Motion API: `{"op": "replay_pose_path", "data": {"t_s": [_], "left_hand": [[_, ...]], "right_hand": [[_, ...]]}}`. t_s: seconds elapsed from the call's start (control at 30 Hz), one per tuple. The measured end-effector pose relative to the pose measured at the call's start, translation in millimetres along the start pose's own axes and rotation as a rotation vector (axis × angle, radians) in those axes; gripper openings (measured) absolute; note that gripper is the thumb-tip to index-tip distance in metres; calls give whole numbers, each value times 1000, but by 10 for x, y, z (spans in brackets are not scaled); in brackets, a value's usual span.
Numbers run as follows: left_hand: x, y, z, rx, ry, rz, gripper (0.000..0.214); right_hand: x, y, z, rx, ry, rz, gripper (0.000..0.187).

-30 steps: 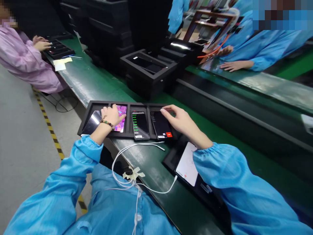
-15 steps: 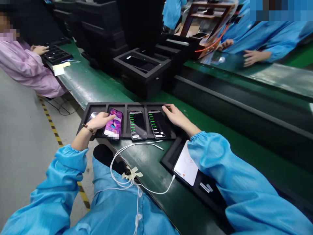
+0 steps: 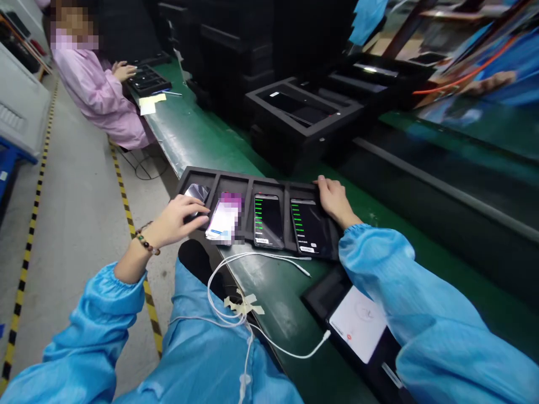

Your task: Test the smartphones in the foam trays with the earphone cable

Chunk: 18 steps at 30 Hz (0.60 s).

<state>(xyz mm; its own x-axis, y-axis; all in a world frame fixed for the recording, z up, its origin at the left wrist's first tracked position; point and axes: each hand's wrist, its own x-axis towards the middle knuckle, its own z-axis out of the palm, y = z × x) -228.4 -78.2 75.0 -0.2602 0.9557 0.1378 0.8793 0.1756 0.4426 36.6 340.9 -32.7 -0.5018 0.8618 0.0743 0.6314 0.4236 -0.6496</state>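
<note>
A black foam tray (image 3: 248, 178) with several compartments lies across the bench edge, holding phones. My left hand (image 3: 180, 219) hovers at its left end, fingers stretched out and apart, between the leftmost phone (image 3: 197, 192) and a phone with a bright white and purple screen (image 3: 224, 221). Two phones to the right, a third phone (image 3: 269, 221) and a fourth phone (image 3: 309, 227), show green text lines on black. My right hand (image 3: 336, 201) grips the tray's right end, its fingers over the rim.
White charging cables (image 3: 214, 275), held by tape (image 3: 244, 304), hang at the bench edge. A second black tray (image 3: 320, 294) with a white-screened phone (image 3: 357, 322) lies near my right forearm. Stacked black trays (image 3: 290, 126) stand behind. A person in pink (image 3: 90, 90) sits further left.
The view has swung left, so everything sits further right. My left hand has drawn back from the second phone, whose screen went from purple to mostly white. My right hand stays on the tray.
</note>
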Motion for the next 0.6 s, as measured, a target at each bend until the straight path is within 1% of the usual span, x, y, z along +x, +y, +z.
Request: {"op": "replay_pose_path", "data": {"t_s": [0.03,0.1,0.2,0.27,0.33,0.4,0.47,0.53,0.6], "left_hand": [[9,16,65,-5,-26,63,49],[98,43,229,26,-28,107,52],[339,45,460,107,11,50,64],[487,28,537,144,-15,10,68],[558,7,530,143,-42,15,65],[531,-18,454,105,-36,48,66],[429,-52,348,55,-35,77,70],[302,-91,259,20,-73,81,81],[198,-126,218,2,-121,69,93]], "right_hand": [[1,26,9,0,10,-2,73],[5,64,24,-5,30,-6,77],[9,86,39,-21,62,-6,81],[6,86,43,-38,80,6,83],[-3,83,44,-54,94,21,84],[-12,82,48,-60,104,34,81],[-15,86,57,-58,111,36,77],[-10,94,68,-56,122,27,74],[-4,104,78,-57,139,16,72]]}}
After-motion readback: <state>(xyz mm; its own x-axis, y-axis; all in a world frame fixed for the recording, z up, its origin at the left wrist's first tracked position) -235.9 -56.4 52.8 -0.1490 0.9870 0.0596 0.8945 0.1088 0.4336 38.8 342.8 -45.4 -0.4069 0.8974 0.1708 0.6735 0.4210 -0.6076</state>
